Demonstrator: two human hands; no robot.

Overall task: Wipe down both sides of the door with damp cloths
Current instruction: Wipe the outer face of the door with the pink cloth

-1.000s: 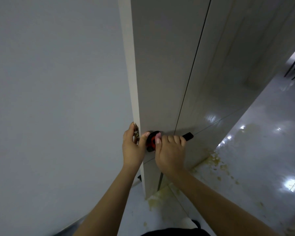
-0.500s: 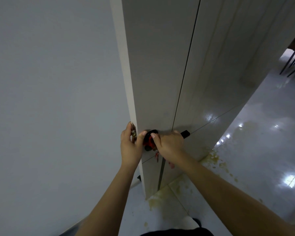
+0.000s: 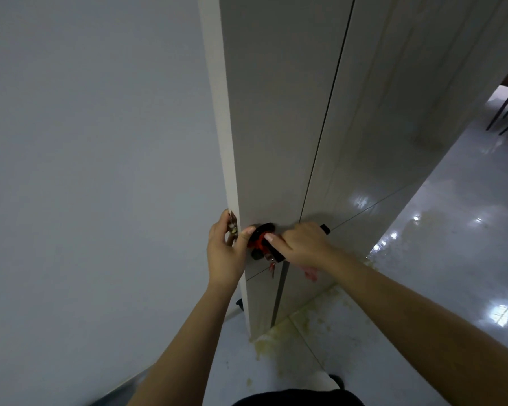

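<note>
Your left hand [image 3: 226, 253] pinches the pale grey door's [image 3: 276, 112] narrow edge at frame centre, steadying it; your right hand [image 3: 301, 244] curls fingers round the black lever handle [image 3: 324, 229], pressing a red cloth [image 3: 258, 243] there.

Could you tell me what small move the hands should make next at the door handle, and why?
Probably let the right hand release the black door handle and bring a cloth to the door: the left hand already grips the door's edge at the latch, and no wiping cloth is clearly visible.
</note>
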